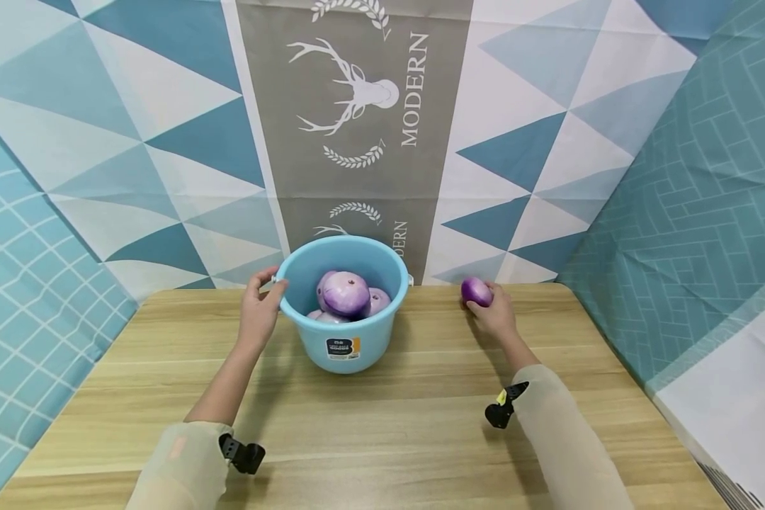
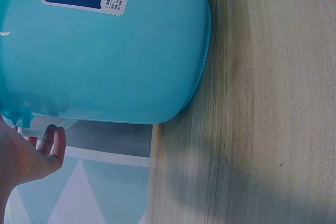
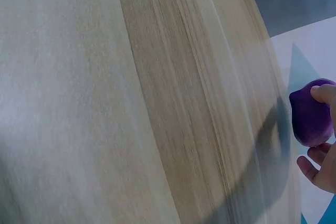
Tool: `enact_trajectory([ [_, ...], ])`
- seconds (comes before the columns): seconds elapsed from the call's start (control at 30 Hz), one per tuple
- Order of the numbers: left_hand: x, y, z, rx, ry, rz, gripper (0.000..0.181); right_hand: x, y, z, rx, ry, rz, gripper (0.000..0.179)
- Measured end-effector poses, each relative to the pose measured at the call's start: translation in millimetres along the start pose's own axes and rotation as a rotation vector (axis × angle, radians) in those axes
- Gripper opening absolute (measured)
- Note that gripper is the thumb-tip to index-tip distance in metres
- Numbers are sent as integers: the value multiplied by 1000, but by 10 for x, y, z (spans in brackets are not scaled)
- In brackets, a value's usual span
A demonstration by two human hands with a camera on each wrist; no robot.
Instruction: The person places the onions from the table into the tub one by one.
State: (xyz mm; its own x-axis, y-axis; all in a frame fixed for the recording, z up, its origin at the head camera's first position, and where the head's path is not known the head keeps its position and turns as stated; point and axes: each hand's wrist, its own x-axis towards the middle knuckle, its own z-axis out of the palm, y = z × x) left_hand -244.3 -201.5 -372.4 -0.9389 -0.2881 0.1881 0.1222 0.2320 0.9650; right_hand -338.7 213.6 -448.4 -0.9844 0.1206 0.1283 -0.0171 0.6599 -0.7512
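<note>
A light blue bucket [image 1: 341,347] stands upright on the wooden table in the head view. Inside it lie several purple-and-white onions [image 1: 346,292], the top one with a small brown spot. At the bucket's left side my left hand [image 1: 260,312] holds the rim by the handle joint, thumb against the edge. In the left wrist view, curled fingers [image 2: 58,142] show beside the bucket's wall and its pale handle. Off to the right, near the back edge, my right hand [image 1: 497,312] grips a dark purple onion [image 1: 475,291]; its pointed tip shows in the right wrist view.
The wooden table [image 1: 370,439] ends at a patterned cloth wall [image 1: 357,163] behind the bucket. Blue tiled cloth [image 1: 25,283] hangs at the left and teal cloth [image 1: 695,227] at the right. A small black camera [image 1: 500,411] sits on the right sleeve.
</note>
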Motion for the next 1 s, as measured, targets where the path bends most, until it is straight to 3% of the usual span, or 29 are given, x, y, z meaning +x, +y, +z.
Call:
enact_trajectory([
  [0.23, 7, -9, 4, -6, -2, -7, 49, -3, -29, -86, 71, 30, -44, 67],
  [0.37, 12, -16, -2, -4, -2, -5, 49, -2, -94, -160, 101, 5, -53, 66],
  [1.0, 11, -17, -3, -3, -1, 5, 49, -73, -416, -363, 71, 5, -127, 67],
])
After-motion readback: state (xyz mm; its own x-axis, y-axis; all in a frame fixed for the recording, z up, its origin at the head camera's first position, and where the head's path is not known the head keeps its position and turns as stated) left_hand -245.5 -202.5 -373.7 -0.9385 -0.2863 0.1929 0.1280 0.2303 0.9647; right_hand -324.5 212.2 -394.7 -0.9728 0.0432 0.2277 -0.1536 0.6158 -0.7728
